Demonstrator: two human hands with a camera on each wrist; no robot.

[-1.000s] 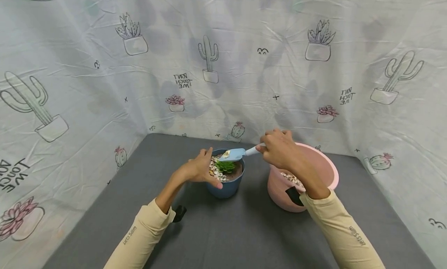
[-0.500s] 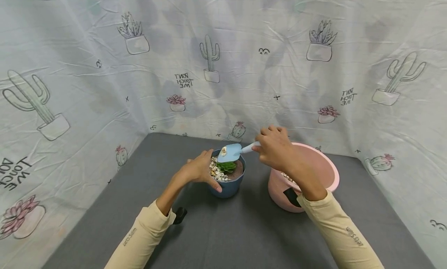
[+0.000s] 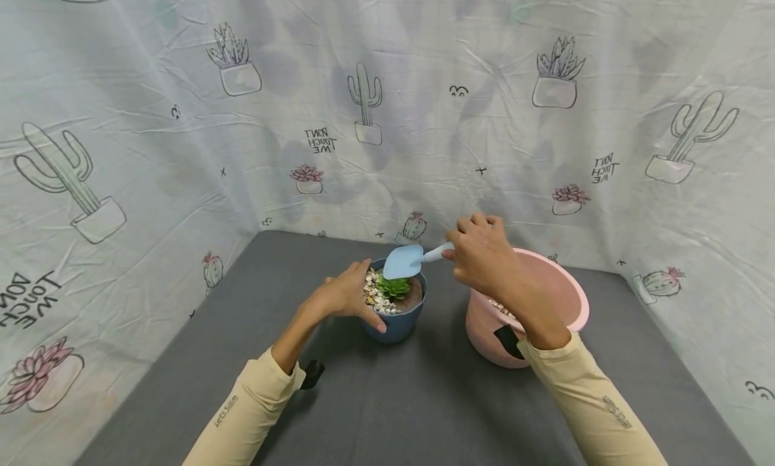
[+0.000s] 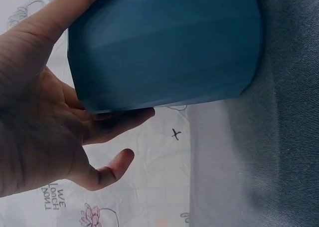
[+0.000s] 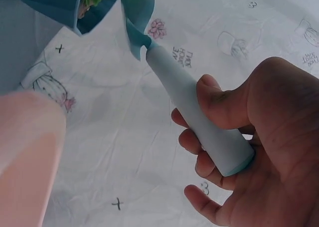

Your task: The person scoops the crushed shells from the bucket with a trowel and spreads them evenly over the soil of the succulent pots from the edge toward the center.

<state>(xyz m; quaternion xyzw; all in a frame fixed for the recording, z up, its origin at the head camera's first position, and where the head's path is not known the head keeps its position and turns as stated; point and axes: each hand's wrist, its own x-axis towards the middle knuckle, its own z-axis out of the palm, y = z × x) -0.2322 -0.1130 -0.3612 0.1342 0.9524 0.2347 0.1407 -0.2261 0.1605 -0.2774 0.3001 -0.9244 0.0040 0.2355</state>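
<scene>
Blue pot [image 3: 396, 327] stands toward the table's [image 3: 387, 412] far edge; I see left grip [image 3: 345, 294] cupped round its side. Right grip [image 3: 484, 256] clasps the trowel [image 5: 180, 95], blade [image 3: 403, 261] tilted above the pot.

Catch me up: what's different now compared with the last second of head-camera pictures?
The right hand has risen slightly, and the blue trowel it grips has tipped more steeply over the blue pot. The pebbles on its blade earlier no longer show there. Unchanged: the left hand holding the blue pot, the green plant, and the pink pot.
</scene>
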